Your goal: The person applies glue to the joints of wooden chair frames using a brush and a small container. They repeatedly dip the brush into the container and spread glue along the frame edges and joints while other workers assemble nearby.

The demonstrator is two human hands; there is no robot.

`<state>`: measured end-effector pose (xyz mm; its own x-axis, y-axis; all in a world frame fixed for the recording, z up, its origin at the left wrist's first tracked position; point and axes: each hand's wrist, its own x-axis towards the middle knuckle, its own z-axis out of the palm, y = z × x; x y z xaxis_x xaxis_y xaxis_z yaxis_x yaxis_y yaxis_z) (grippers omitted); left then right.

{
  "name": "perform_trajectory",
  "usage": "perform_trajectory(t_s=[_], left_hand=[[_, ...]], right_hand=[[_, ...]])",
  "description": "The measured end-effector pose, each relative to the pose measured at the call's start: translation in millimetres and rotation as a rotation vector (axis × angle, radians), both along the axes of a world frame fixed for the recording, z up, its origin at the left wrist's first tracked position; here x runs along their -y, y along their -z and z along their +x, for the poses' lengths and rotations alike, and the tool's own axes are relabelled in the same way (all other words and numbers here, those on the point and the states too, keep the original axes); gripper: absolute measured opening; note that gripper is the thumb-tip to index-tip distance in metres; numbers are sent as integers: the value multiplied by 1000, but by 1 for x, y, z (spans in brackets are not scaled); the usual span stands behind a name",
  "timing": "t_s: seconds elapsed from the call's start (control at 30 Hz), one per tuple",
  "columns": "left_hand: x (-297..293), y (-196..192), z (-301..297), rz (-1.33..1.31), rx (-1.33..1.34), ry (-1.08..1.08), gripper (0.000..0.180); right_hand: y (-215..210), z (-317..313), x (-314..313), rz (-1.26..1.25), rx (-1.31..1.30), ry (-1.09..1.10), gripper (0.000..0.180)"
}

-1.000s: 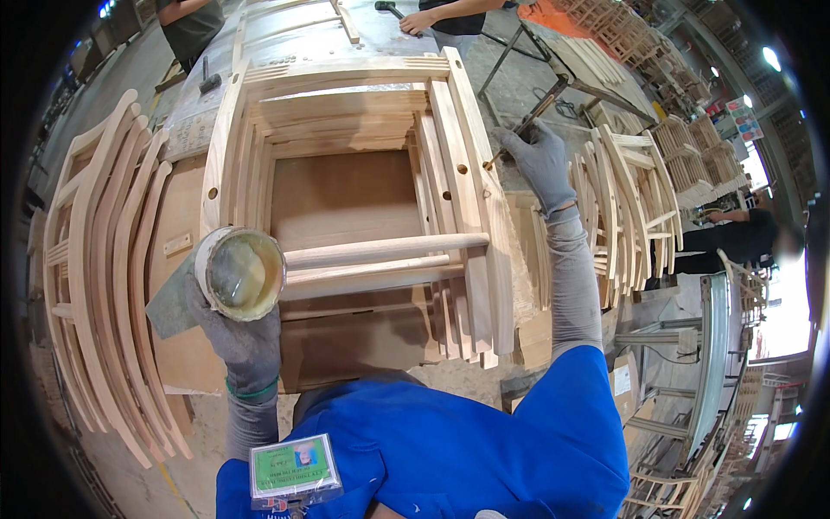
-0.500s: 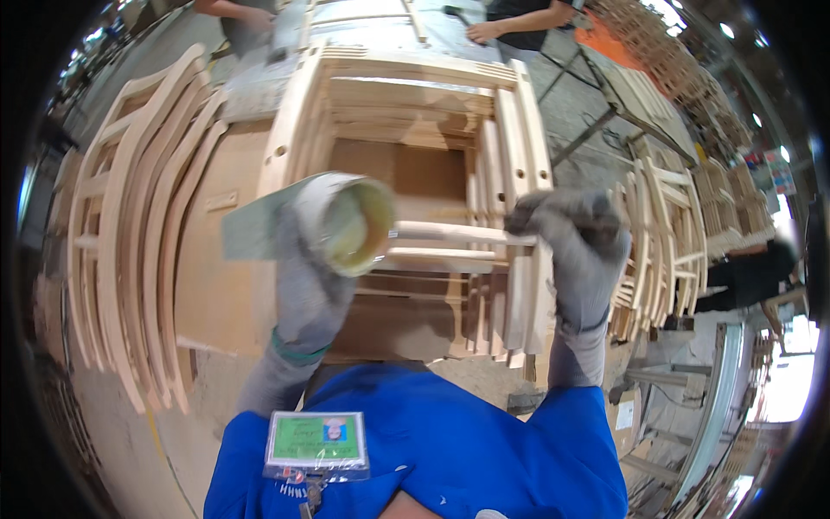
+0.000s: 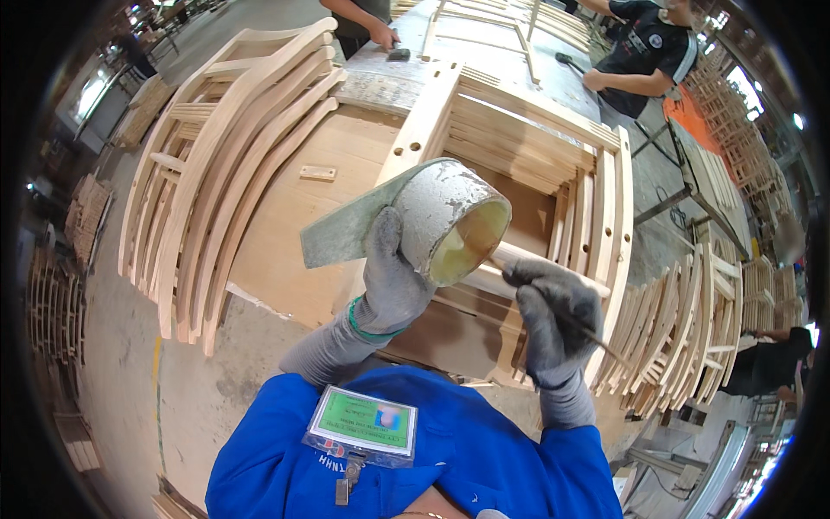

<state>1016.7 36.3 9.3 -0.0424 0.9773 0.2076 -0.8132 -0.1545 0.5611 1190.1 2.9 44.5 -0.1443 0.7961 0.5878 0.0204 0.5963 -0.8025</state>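
Note:
My gloved left hand [image 3: 394, 272] is closed round a whitish, paint-chipped round pot [image 3: 430, 208]. A flat grey-green plate [image 3: 339, 232] sticks out from behind the pot toward the left. The pot is tilted, its mouth facing right, and yellowish, glue-like stuff coats the inside. In my gloved right hand [image 3: 558, 316] is a thin stick [image 3: 616, 353]; its far end reaches the pot's mouth, and I cannot tell whether it carries bristles. Beneath both hands lies a stack of pale wooden frames [image 3: 618, 259] with round holes in their side rails.
Curved wooden frames [image 3: 226, 173] stand at left on a brown board [image 3: 285, 233], beside a small wooden block [image 3: 318, 173]. More frames [image 3: 683, 329] stack at right. Across the grey table [image 3: 389, 86], two people work; one holds a black-headed tool [image 3: 571, 62].
My right hand has come closer to the pot, bringing the stick to its mouth. The pot now tips more to the right. The whole view has shifted, so the frames appear farther right.

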Motion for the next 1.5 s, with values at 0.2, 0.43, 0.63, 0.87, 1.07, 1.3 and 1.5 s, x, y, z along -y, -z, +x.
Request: perform_trajectory(t_s=[0.2,0.43,0.63,0.87,1.07,1.3,1.5], left_hand=[[-17,-10,-17,54,35,-131,49],[-24,-23,-21,-138,234,125,62],[-50,0,-21,-83,275,46,55],[-78,21,-39,35,57,-257,44],[-92,45,-72,-57,-143,-358,50],[-90,48,-92,-174,-61,-306,50],[-99,41,-80,-258,-273,-462,48]], right_hand=[[14,-10,14,294,82,-79,29],[17,-37,-4,7,-394,-53,14],[2,-19,-18,-54,-282,-100,8],[-64,97,-163,-311,-129,295,21],[-45,256,-326,-274,209,659,33],[-2,312,-387,-467,259,672,31],[11,317,-393,-463,190,642,30]])
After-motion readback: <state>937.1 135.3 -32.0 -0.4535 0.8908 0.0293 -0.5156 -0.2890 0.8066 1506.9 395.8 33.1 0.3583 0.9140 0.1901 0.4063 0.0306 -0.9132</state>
